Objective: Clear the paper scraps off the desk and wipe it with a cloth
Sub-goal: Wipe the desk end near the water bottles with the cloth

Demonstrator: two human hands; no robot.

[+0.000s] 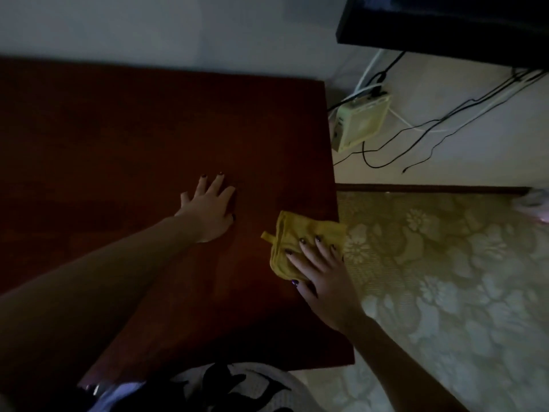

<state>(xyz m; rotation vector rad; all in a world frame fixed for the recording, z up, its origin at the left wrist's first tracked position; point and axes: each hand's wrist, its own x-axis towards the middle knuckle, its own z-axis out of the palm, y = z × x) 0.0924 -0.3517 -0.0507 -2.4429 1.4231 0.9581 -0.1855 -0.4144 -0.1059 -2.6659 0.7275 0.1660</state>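
Observation:
A dark reddish-brown wooden desk (133, 129) fills the left and middle of the view. A yellow cloth (292, 234) with a small hanging loop lies at the desk's right edge. My right hand (320, 272) presses flat on the cloth with straight, spread fingers. My left hand (209, 208) rests flat on the bare desk top to the left of the cloth, fingers spread. No paper scraps show on the desk.
Right of the desk lies a green floral mat (445, 278) on the floor. A pale boxy device (361, 121) with several black and white cables (439, 123) sits beyond it. A dark TV or shelf (445, 22) hangs at top right. The wall runs behind the desk.

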